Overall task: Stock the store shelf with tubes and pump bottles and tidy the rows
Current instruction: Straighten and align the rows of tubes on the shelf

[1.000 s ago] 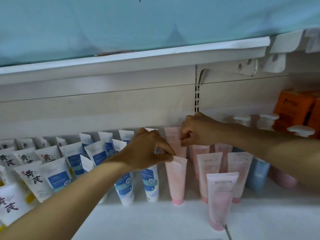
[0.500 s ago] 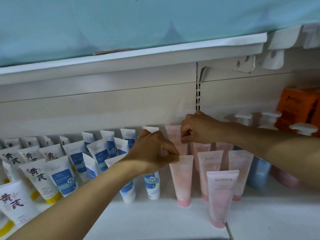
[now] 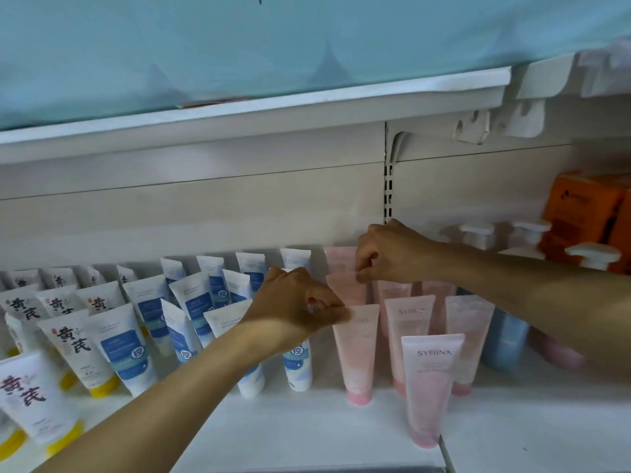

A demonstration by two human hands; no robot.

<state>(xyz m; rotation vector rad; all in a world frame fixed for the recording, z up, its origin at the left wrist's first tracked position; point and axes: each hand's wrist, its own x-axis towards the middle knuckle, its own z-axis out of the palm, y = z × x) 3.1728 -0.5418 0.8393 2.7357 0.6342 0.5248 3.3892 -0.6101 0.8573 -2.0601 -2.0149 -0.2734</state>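
Two hands are seen at work among the pink tubes on the white shelf (image 3: 307,435). The crimped top edge of the front pink tube (image 3: 356,353) is pinched by the left hand (image 3: 297,302), thumb and fingers closed on it; that tube stands cap-down at the left end of the pink rows, just beside a blue-and-white tube (image 3: 297,367). The top of a second pink tube (image 3: 345,288), one row behind, is gripped by the right hand (image 3: 389,254) with curled fingers. A SYRINX tube (image 3: 430,387) is set furthest forward. Pump bottles (image 3: 478,233) are ranged at the right, near orange boxes (image 3: 580,206); yellow-capped tubes (image 3: 78,349) are ranked at the left.
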